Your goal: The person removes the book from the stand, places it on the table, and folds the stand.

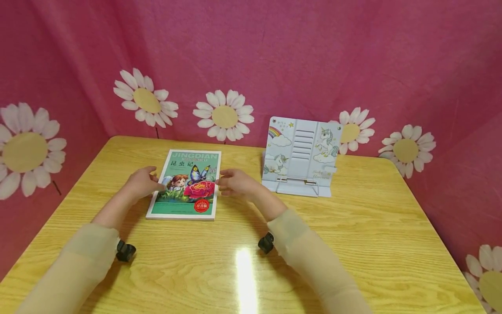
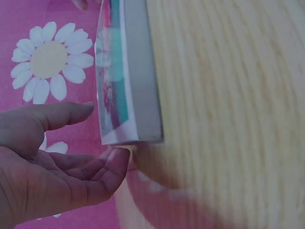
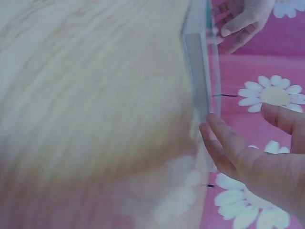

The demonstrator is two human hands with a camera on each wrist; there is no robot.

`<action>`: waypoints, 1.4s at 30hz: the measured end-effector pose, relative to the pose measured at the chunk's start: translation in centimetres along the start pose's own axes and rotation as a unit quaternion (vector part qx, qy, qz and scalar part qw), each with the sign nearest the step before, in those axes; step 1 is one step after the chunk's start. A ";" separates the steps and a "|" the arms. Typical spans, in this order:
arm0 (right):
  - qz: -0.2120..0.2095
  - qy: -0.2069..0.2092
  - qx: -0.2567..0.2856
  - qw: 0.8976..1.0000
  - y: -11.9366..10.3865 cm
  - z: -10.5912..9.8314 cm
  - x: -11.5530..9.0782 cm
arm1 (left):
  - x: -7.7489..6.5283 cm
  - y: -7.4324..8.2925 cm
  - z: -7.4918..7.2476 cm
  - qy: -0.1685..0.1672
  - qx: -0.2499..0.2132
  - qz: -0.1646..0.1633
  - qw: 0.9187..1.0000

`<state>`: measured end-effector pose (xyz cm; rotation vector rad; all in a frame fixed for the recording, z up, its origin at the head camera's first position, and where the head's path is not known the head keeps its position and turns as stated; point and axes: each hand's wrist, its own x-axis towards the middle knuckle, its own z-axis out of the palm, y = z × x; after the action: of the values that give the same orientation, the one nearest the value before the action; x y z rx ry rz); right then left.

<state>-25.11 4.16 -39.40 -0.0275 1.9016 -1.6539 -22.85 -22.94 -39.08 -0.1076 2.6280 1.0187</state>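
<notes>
A green-covered book (image 1: pixel 184 205) with a butterfly, a red flower and a girl on its cover lies flat on the wooden table. At its left edge is my left hand (image 1: pixel 143 183), thumb over the cover's side; in the left wrist view the thumb and fingers (image 2: pixel 119 167) stand apart around the book's corner. My right hand (image 1: pixel 237 182) is at the opposite edge, its fingertips (image 3: pixel 209 129) against or very near the book's side, the thumb raised away from it. Neither hand visibly grips the book.
A white metal book stand (image 1: pixel 302 150) with unicorn and rainbow pictures stands upright right of the book, near the table's back edge. Behind and beside the wooden table (image 1: pixel 372 226) hangs a pink curtain (image 1: pixel 251 52) with large daisies.
</notes>
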 end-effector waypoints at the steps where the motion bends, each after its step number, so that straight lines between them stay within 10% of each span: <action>1: -0.001 -0.003 -0.011 1.000 -0.3 -0.1 -0.3 | -0.1 0.1 0.0 0.002 0.002 0.001 1.000; 16: -0.071 0.040 -0.156 0.984 -3.3 -3.3 -4.8 | -1.9 4.5 0.7 0.047 0.032 0.063 0.996; 42: -0.197 0.171 -0.187 0.947 -3.3 -11.0 -11.3 | -4.5 11.0 4.9 0.100 -0.038 0.161 0.981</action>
<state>-22.13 17.72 -31.26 -0.3100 2.5937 -1.5904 -19.32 -11.69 -33.90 0.2165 2.8517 1.2720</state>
